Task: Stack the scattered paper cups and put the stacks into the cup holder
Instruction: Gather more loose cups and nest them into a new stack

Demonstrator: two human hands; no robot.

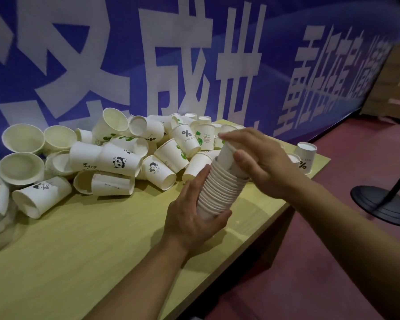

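Paper cups (116,158) lie heaped across the upper left and middle of the frame on a yellow-green table (79,239), against a blue banner (125,54). Right of center, the left hand (192,213) grips the bottom of a tilted stack (219,188) held above the table. The right hand (261,162) holds one cup (226,155) seated in the stack's top. Two more cups stand at the table's right edge.
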